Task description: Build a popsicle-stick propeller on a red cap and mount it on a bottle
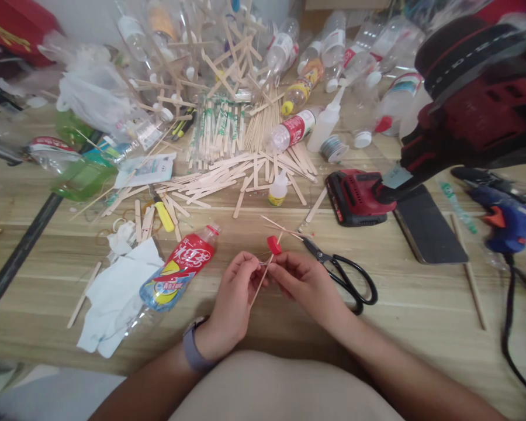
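Observation:
My left hand and my right hand meet close in front of my body, both with fingers pinched. Between them a thin wooden skewer slants up to the right. A red bottle cap sits near its upper end, just above my right fingertips. My left fingers grip the skewer together with what looks like a thin band or wire, too fine to make out. Beside my right hand lie black-handled scissors. An ice tea bottle with a red and blue label rests left of my left hand.
Wooden sticks, wrapped chopsticks and plastic bottles crowd the back. A red power tool looms at right, near a phone and blue glue gun. White paper and a yellow-handled cutter lie left.

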